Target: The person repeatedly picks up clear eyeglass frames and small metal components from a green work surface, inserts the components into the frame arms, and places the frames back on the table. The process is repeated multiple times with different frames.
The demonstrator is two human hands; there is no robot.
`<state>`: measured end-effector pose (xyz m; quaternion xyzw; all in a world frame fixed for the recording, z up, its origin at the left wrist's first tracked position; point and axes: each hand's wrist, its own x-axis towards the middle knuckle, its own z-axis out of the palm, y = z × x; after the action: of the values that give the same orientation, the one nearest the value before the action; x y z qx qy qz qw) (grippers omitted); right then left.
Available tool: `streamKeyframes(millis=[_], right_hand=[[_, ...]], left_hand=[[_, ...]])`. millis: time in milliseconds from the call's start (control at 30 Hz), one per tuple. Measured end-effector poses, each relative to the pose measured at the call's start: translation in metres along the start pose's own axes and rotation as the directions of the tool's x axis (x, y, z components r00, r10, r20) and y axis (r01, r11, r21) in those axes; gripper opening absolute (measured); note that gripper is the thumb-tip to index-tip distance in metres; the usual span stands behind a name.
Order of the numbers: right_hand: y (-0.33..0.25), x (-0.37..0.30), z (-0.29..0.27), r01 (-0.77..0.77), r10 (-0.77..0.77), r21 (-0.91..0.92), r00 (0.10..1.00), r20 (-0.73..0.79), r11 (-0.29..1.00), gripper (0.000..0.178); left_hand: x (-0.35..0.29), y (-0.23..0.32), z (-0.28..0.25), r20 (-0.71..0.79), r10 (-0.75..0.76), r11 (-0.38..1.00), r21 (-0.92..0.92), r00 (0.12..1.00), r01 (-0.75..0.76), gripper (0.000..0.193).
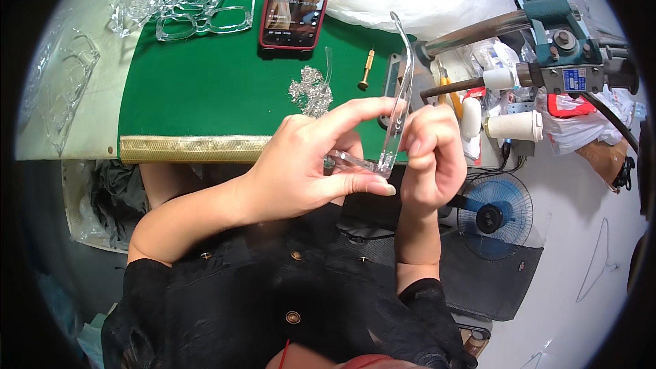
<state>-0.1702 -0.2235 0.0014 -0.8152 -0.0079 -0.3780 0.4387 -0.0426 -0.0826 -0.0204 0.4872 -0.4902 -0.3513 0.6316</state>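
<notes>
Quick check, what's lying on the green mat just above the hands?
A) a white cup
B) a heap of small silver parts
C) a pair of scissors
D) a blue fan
B: a heap of small silver parts lies on the green mat, above the left hand and right hand, which hold a clear frame piece.

The scene is viewed from head height, looking steeply down, close above the left hand (307,164), right hand (430,157) and desk (198,89).
</notes>
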Motion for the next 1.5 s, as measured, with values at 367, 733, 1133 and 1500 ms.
streamKeyframes(millis=[367,733,1133,1500], right_hand=[[-0.007,-0.001,0.0,0.014,-0.01,-0.094,0.999,0.042,0.995,0.018],[-0.005,-0.01,0.002,-0.268,0.305,0.399,0.952,-0.031,0.877,0.038],[0.014,0.009,-0.078,-0.305,0.396,0.322,0.879,-0.267,0.896,0.036],[0.033,0.019,-0.122,-0.32,0.374,0.208,0.87,-0.322,0.924,0.021]], left_hand=[[0.001,-0.006,0.004,-0.001,0.036,0.999,0.021,0.999,-0.036,0.071],[0.012,-0.005,0.01,-0.036,0.057,0.997,0.054,0.998,-0.055,0.075],[0.097,-0.042,0.059,-0.077,0.386,0.922,0.074,0.919,-0.381,0.017],[0.14,-0.042,0.091,-0.094,0.292,0.955,-0.018,0.952,-0.295,0.014]])
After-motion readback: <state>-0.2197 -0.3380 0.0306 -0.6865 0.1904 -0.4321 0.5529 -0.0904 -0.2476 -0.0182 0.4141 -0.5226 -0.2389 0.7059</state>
